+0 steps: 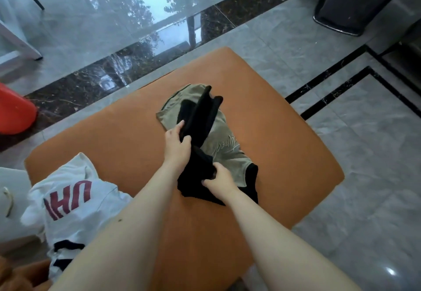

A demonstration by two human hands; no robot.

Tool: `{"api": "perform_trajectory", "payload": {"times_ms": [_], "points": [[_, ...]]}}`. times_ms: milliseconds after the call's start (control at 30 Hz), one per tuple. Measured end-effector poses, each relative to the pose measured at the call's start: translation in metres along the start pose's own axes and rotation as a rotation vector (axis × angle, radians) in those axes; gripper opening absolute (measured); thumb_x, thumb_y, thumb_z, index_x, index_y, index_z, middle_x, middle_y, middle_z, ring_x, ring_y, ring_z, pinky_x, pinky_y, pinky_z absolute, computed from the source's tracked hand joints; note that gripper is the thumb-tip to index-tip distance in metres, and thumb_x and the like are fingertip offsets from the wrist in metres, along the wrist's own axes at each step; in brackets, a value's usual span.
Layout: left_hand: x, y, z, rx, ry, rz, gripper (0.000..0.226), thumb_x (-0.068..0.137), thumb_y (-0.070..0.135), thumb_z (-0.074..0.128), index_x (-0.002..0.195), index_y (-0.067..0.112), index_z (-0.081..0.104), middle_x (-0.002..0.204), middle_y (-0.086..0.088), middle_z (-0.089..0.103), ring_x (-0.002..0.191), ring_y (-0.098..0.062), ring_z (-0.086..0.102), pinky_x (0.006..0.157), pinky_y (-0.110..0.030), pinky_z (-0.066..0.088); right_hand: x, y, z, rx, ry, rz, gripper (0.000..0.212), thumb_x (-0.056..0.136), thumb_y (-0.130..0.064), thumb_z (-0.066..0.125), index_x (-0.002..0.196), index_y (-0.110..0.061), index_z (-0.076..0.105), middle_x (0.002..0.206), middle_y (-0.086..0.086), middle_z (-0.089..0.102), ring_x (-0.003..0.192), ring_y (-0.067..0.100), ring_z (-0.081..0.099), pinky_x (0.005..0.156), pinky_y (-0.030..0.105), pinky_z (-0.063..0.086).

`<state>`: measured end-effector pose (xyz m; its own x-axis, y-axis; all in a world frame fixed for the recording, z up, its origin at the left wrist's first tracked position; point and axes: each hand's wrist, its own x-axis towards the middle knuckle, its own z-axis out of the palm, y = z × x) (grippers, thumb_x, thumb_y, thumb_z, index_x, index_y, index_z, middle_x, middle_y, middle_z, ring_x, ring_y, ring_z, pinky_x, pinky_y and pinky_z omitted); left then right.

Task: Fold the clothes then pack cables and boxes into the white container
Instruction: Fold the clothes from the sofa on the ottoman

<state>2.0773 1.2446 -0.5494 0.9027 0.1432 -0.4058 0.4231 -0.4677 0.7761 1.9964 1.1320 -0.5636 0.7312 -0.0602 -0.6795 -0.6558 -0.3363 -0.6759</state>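
Left hand (176,145): curled round the upper part of the black garment (200,145), thumb on one side and fingers on the other; the cloth is gathered in the grip.
Right hand (219,178): clamped on the lower part of the same black garment, just nearer the person than the left hand; fingers are pinched into the bunched fabric.
Hands together: set close, one beyond the other, both forearms stretched out over the cushion.
Black garment: draped across the olive garment and partly lifted beyond the left hand, where two dark folds are raised; a loose end is spread on the cushion beneath the right hand.
Olive garment (224,149): laid flat under the black one, reaching beyond both hands and out to the right of them; pale script is seen on it, too small to be read.
Orange cushion (284,154): the padded seat on which both garments are borne; it is stood on a grey tiled floor (364,177).
White garment (75,202): crumpled well to the left of the hands, dark red letters showing; partly hung off the cushion edge.
Red object (13,110): on the floor far left of the hands; its kind cannot be told.
Dark bin (350,1): far beyond the right hand, on the floor.
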Motion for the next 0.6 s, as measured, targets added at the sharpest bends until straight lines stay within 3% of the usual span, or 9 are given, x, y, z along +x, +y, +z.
{"api": "perform_trajectory", "payload": {"times_ms": [67,167,300,367,500,600], "points": [[-0.005,-0.015,0.012,0.104,-0.006,-0.078,0.053,0.094,0.023,0.047,0.145,0.024,0.032,0.147,-0.005,0.029,0.133,-0.024,0.036,0.112,-0.042,0.031,0.002,0.017,-0.021,0.004,0.021,0.066,0.047,0.081,-0.001,0.058,0.127,-0.007,0.05,0.123,0.008,0.06,0.108,0.017,0.056,0.096,0.026,0.046],[-0.018,-0.043,0.028,0.247,0.036,-0.346,0.06,0.093,0.03,0.051,0.147,0.021,0.025,0.15,-0.009,0.024,0.135,-0.033,0.033,0.111,-0.046,0.031,0.009,0.043,-0.048,-0.1,0.132,0.125,0.047,0.086,-0.004,0.054,0.132,-0.009,0.048,0.131,0.006,0.054,0.117,0.02,0.053,0.102,0.028,0.042],[-0.031,-0.074,0.051,0.099,0.027,-0.667,0.07,0.092,0.035,0.054,0.149,0.016,0.018,0.151,-0.013,0.02,0.134,-0.037,0.033,0.107,-0.047,0.035,0.025,0.061,-0.068,-0.29,0.263,0.137,0.04,0.087,-0.011,0.054,0.127,-0.014,0.051,0.134,0.009,0.049,0.127,0.027,0.044,0.107,0.035,0.037],[-0.033,-0.083,0.061,0.072,0.045,-0.728,0.073,0.09,0.036,0.057,0.149,0.013,0.018,0.15,-0.013,0.021,0.134,-0.037,0.034,0.106,-0.047,0.035,0.034,0.065,-0.07,-0.37,0.299,0.137,0.045,0.089,-0.018,0.056,0.132,-0.017,0.046,0.14,0.008,0.042,0.132,0.027,0.036,0.109,0.038,0.032],[-0.029,-0.091,0.074,0.006,0.123,-0.778,0.076,0.086,0.033,0.063,0.145,0.006,0.022,0.148,-0.013,0.024,0.132,-0.037,0.035,0.108,-0.047,0.037,0.052,0.068,-0.069,-0.374,0.285,0.177,0.071,0.092,-0.027,0.055,0.15,-0.02,0.016,0.156,0.003,0.02,0.144,0.026,0.018,0.116,0.041,0.02],[-0.025,-0.098,0.076,0.021,0.146,-0.766,0.067,0.081,0.028,0.068,0.134,0.001,0.036,0.138,-0.017,0.045,0.125,-0.036,0.046,0.106,-0.047,0.041,0.063,0.067,-0.066,-0.396,0.264,0.234,0.067,0.093,-0.032,0.052,0.149,-0.017,0.019,0.153,0.006,0.028,0.143,0.027,0.022,0.115,0.043,0.02]]}}
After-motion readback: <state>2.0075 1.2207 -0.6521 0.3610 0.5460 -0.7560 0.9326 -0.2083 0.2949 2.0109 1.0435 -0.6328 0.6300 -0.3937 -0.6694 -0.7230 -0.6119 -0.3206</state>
